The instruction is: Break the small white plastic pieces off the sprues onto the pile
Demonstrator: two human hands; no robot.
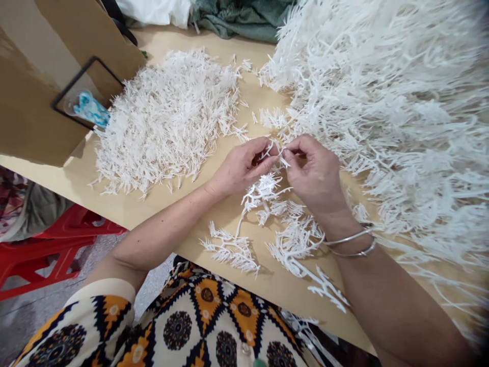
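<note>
Left hand [246, 165]: we curl its thumb and fingers round a thin white forked sprig [281, 153], plastic-looking and smooth.
Right hand [319, 178]: we pinch the same sprig between thumb and bent forefinger, close beside the left fingertips; two slim, rounded silver-coloured metal bangles [353, 242] circle this wrist.
Sprig: we hold it between our two hands, above the tan, flat-surfaced worktop [153, 209].
Loose branches: just below our hands, we see white branching pieces with needle-like tips [233, 250] lying on the worktop, their stems curved and knobbly.
Left heap: to our left spreads a low, bristly mound of short white sprigs [171, 117], spiky and densely tangled.
Right heap: to our right rises a larger feathery pile of long white branches [382, 112], stringy along its near edge.
Far left: we have a brown cardboard box [34, 66], a black rectangular wire frame [57, 104] against it, and a clear plastic cup with blue-and-white contents [89, 107] touching the left mound.
Far edge: crumpled dark green cloth [237, 20] lies beside white cloth [156, 10], both softly folded.
</note>
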